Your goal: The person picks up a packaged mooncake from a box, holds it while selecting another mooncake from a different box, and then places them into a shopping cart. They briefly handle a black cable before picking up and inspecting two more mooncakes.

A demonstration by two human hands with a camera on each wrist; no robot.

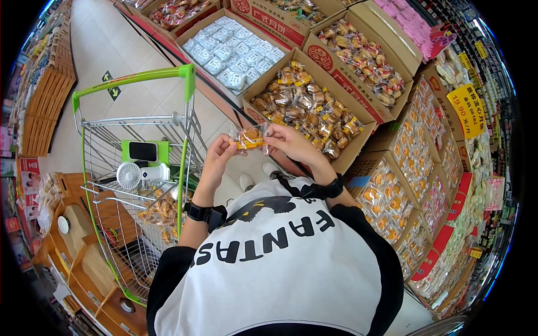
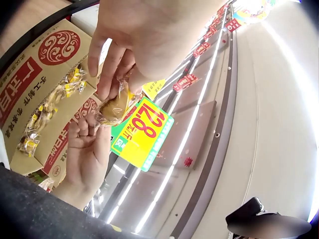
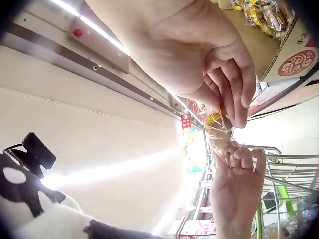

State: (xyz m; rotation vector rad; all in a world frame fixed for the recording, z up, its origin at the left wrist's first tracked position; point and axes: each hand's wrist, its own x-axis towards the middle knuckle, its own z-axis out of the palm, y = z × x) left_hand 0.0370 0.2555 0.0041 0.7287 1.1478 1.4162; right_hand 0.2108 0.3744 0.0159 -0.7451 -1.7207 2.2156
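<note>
Past the white shirt [image 1: 291,269], I have the left hand [image 1: 219,154] and right hand [image 1: 295,145] raised, fingers clamped on opposite ends of a wrapped pastry [image 1: 248,136] held between them. The shopping cart [image 1: 143,78] stands leftward; an open box [image 1: 360,144] of packets lies just beyond.

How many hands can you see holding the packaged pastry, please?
2: the left hand pinches one end of the packaged pastry, and the right hand pinches the other.

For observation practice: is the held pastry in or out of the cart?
Out: left hand and right hand hold the pastry beside the cart.
</note>
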